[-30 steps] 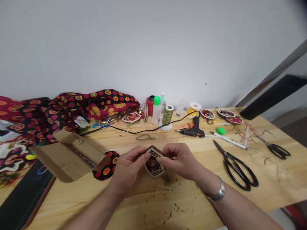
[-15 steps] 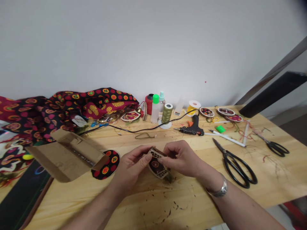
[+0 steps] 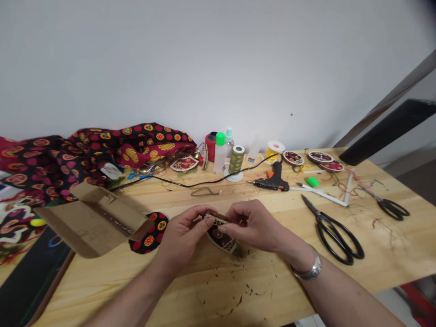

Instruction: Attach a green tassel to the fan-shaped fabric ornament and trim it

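Both of my hands hold a small wooden fretwork ornament with a dark patterned fabric inset, just above the wooden table. My left hand pinches its left edge with thumb and fingers closed. My right hand grips its top and right side, fingers curled over it; a silver bracelet circles that wrist. Part of the ornament is hidden under my fingers.
An open cardboard box and a round fabric piece lie at left, with patterned cloth behind. Thread spools, bottles, a black glue gun with cord, large black scissors, smaller scissors and finished ornaments lie farther back and right.
The ornament has tilted flatter and sunk slightly toward the table; my right fingers have moved further over its top. Both hands keep hold of it.
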A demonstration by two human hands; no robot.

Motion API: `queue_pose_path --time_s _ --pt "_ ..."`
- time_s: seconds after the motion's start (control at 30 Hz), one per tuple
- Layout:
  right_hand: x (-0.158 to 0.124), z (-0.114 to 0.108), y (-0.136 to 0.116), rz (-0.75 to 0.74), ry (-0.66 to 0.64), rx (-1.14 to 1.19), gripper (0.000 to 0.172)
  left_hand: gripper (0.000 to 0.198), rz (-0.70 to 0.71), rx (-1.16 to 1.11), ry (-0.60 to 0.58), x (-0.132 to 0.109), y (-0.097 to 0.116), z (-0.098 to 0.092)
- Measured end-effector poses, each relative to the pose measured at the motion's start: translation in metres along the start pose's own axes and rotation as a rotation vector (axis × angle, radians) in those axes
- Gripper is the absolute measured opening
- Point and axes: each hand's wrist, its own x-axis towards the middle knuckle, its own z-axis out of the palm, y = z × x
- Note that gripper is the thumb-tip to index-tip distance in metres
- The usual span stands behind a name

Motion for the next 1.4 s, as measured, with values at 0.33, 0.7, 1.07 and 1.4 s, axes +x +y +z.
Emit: queue_pose_path --time_s 0.33,0.7,1.07,1.4 --pt "0.012 -0.014 0.011 0.008 0.115 0.211 0.052 0.019 -0.134 -0.433 0.068 0.007 -0.006 0.001" --pt "0.007 -0.017 0.004 -0.033 -0.056 0.015 0.019 0.023 -0.119 -0.552 0.199 0.013 -0.005 0.000" --pt "0.008 -0.010 0.006 -0.080 0.055 -0.085 0.012 0.020 -0.086 -0.481 0.130 0.009 -0.005 0.003" --pt "0.004 -0.013 0.005 -0.164 -0.020 -0.229 0.011 0.041 0.251 0.304 0.082 0.005 -0.002 -0.005"
